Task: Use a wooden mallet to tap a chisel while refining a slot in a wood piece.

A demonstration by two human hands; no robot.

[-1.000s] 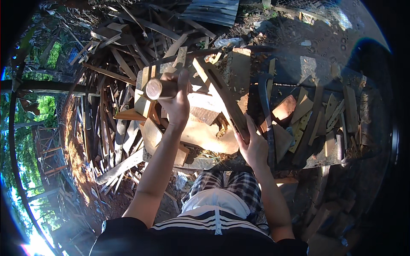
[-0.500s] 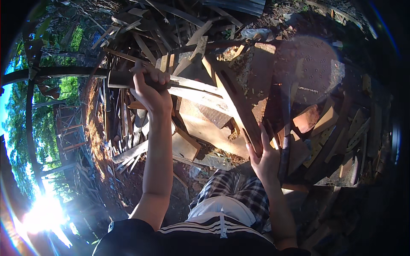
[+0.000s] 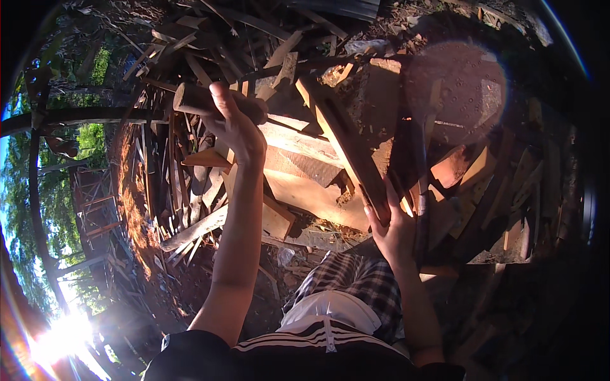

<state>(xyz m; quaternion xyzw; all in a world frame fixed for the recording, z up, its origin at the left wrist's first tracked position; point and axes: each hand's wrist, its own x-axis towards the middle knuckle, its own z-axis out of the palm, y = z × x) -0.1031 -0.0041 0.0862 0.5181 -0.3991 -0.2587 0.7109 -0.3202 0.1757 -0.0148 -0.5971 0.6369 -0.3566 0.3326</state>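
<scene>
Outdoor yard, green foliage (image 3: 92, 143) off left, scrap-wood pile (image 3: 279, 28) at top, harsh sun low left. In front of the person we get a low worktop (image 3: 311, 239) littered with offcuts, sunlit in the middle, shaded to the right.

Left hand (image 3: 240, 130): closed around a thick, round, brown wooden cylinder (image 3: 194, 100), thumb laid across it. The cylinder's cut end pokes out to the left of the hand; a thin dark strip runs from its other side toward the plank, and we can't tell if the two are joined.

Right hand (image 3: 394, 236): gripping the near end of a long, brown, slotted wooden plank (image 3: 351, 151), thumb on its left side, fingers along its right. We have the plank slanting away from that hand, up and left, far end to the right of the left hand and apart from it. Below its left edge we see a broad, pale, sunlit board (image 3: 305, 190). Orange-brown block (image 3: 448, 166) sits right of the plank.
</scene>
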